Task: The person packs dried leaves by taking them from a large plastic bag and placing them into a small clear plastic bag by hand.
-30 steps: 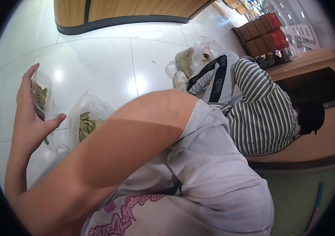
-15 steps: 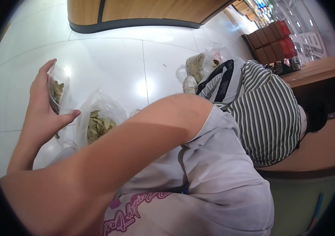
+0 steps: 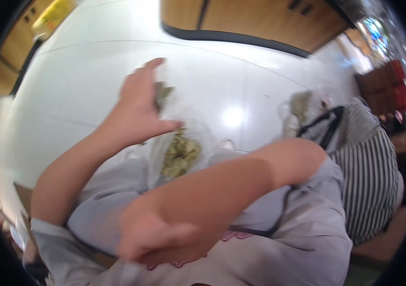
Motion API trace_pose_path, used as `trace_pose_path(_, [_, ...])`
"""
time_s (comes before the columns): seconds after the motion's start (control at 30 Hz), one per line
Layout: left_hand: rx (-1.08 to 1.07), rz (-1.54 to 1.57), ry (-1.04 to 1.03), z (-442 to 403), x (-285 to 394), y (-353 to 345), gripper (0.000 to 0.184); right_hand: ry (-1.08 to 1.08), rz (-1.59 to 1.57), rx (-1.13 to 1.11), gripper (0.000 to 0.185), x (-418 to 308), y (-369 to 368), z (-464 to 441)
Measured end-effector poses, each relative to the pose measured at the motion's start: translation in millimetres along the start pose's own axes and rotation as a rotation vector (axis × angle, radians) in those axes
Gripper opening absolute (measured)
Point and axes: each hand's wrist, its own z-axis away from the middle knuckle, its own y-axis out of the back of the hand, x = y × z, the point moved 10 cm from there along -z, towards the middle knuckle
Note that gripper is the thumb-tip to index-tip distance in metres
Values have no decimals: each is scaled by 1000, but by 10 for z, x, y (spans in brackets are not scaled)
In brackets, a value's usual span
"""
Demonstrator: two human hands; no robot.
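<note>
My left hand (image 3: pixel 138 105) reaches forward over the floor, thumb and fingers wide, holding a small clear bag (image 3: pixel 165 95) with dried leaves in it by its mouth. Just below that stands a larger clear plastic bag (image 3: pixel 181 155) of dried greenish leaves, open at the top, between my legs. Close to my body, my right hand (image 3: pixel 155 233) is bent back in front of my shirt, its fingers curled and blurred by motion. What it holds, if anything, cannot be made out.
A person in a striped top (image 3: pixel 365 176) sits at the right, beside another bag of leaves (image 3: pixel 302 107). Stacked brown and red boxes (image 3: pixel 384 86) stand behind. Wooden counters (image 3: pixel 255 24) line the far side, with a yellow item (image 3: pixel 50 19) at the upper left.
The view has swung left, so things appear further right. My right hand, out of sight before, now shows by my shirt. My left hand still holds the small bag.
</note>
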Motion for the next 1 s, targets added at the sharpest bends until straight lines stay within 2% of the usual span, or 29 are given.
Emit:
trace_pose_path(0.07, [-27, -17, 35, -14, -42, 87, 109, -324, 172, -344, 17, 348, -131, 150])
trace_pose_path(0.13, [-41, -30, 115, 15, -137, 188, 109, -679, 407, -546, 23, 711, -129, 435])
trace_pose_path(0.2, [-54, 3, 150, 8, -156, 224, 108, -793, 591, -669, 30, 919, -48, 726])
trace_pose_path(0.27, [-40, -4, 163, 14, -189, 293, 108, -1149, 602, -705, 34, 1168, 113, 956])
trace_pose_path(0.33, [-9, -11, 138, 8, -208, 329, 109, -1285, 628, -669, 36, 1493, 267, 1216])
trace_pose_path(0.47, [39, -32, 117, 12, -250, 451, 110, -1301, 694, -410, 33, 2089, 645, 1718])
trace_pose_path(0.6, [129, -4, 44, 39, -266, 529, 110, -1305, 674, -265, 34, 2605, 880, 2330])
trace_pose_path(0.67, [102, 3, 72, 46, -297, 533, 110, -1649, 191, 85, 37, 2730, 926, 2737])
trace_pose_path(0.7, [80, 1, 93, 50, -307, 531, 110, -1653, 184, 81, 37, 2805, 955, 2810])
trace_pose_path(0.77, [65, 9, 104, 52, -296, 519, 109, -1468, 542, -96, 35, 2890, 1082, 2689])
trace_pose_path(0.83, [61, 7, 113, 26, -313, 511, 109, -1426, 597, -125, 34, 2984, 1155, 2609])
trace_pose_path(0.9, [43, 17, 121, 26, -347, 446, 109, -1653, 350, -263, 34, 3093, 970, 2639])
trace_pose_path(0.93, [39, 17, 123, 31, -380, 401, 109, -1652, 344, -263, 34, 3201, 928, 2631])
trace_pose_path(1.0, [71, 9, 85, 24, -407, 348, 110, -1385, 605, -395, 27, 3472, 879, 2447])
